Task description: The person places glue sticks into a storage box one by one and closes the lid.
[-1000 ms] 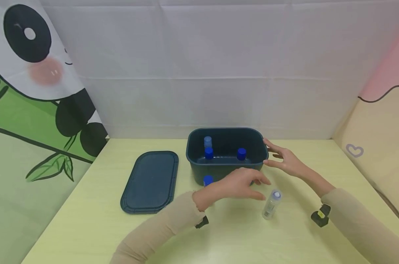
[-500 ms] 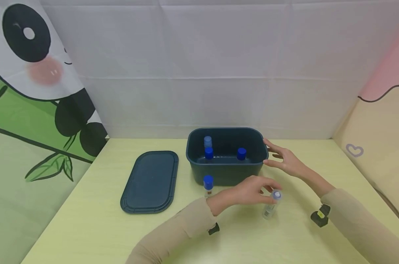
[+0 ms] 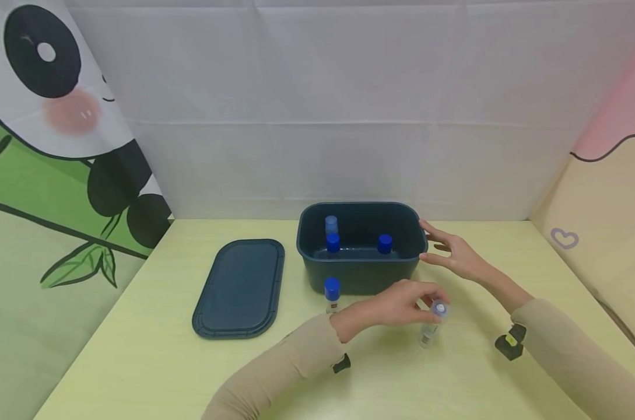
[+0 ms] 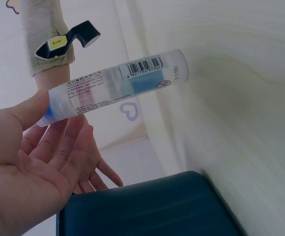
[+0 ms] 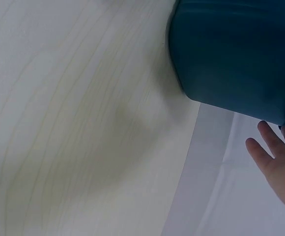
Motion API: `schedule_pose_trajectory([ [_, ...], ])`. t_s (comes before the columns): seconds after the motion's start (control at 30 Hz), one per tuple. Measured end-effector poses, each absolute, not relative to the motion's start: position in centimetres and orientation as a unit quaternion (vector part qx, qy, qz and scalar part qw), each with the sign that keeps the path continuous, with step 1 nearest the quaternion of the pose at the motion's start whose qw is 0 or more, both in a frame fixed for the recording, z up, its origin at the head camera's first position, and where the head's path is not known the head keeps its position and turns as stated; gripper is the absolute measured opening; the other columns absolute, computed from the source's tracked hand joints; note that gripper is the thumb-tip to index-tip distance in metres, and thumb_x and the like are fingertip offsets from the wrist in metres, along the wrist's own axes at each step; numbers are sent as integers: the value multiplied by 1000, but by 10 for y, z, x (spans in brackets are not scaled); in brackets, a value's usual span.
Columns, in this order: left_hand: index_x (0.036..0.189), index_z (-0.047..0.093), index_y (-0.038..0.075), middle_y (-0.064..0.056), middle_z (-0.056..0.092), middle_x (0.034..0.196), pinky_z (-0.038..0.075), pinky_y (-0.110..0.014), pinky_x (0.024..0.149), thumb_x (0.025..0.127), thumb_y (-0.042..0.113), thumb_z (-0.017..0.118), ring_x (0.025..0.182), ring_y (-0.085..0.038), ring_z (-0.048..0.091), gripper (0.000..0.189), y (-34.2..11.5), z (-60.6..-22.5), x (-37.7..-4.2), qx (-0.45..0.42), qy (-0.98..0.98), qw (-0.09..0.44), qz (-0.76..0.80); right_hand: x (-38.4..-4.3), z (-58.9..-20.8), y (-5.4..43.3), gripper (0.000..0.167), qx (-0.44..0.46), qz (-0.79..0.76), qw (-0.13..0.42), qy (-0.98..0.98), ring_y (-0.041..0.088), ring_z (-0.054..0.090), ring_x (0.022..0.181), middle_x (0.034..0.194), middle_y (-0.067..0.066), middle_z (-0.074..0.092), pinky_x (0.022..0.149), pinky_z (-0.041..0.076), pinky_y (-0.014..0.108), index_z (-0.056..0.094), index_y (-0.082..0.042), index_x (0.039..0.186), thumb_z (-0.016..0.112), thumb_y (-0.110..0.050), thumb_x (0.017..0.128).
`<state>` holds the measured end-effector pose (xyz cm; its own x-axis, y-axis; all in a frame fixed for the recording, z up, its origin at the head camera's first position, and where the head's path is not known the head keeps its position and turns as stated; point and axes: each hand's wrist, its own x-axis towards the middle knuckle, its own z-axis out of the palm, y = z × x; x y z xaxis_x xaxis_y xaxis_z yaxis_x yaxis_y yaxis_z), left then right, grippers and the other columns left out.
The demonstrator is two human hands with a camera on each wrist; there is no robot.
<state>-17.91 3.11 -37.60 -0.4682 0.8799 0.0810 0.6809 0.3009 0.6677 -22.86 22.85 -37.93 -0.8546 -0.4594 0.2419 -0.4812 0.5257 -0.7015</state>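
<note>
Pinching the clear tube near its top, lower right of frame centre, is the left hand; the right hand, fingers loosely spread, touches the dark bin, mid-frame.

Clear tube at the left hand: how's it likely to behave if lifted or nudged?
The clear tube is probably stiff: its wall looks straight and undented where the left hand pinches one end. Tall and narrow, it could tip if nudged while standing free. On its side it would likely roll, given its round body.
</note>
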Motion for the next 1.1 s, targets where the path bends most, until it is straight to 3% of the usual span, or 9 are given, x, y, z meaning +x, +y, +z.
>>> schedule_pose_trajectory([
  [0.37, 113, 57, 10, 4, 62, 102, 43, -7, 73, 86, 16, 62, 92, 1, 55, 28, 20, -360, -184, 489, 798, 125, 329, -230, -379, 229, 68, 276, 399, 12, -875, 47, 35, 122, 146, 22, 21, 95, 30, 60, 20, -3, 144, 58, -14, 88],
  [0.73, 113, 57, 9, 4, 61, 101, 45, -12, 78, 85, 19, 65, 90, -3, 56, 31, -8, -290, -182, 498, 805, 59, 316, -231, -380, 231, 69, 289, 399, 18, -870, 48, 34, 122, 145, 25, 21, 94, 32, 60, 20, 1, 143, 59, -11, 88],
  [1.1, 112, 56, 1, -7, 60, 99, 48, -20, 77, 85, 12, 64, 86, -13, 56, 30, -39, -235, -225, 460, 797, -41, 390, -231, -380, 232, 71, 260, 406, 0, -876, 44, 33, 125, 147, 20, 20, 97, 30, 57, 18, -6, 145, 59, -17, 88],
])
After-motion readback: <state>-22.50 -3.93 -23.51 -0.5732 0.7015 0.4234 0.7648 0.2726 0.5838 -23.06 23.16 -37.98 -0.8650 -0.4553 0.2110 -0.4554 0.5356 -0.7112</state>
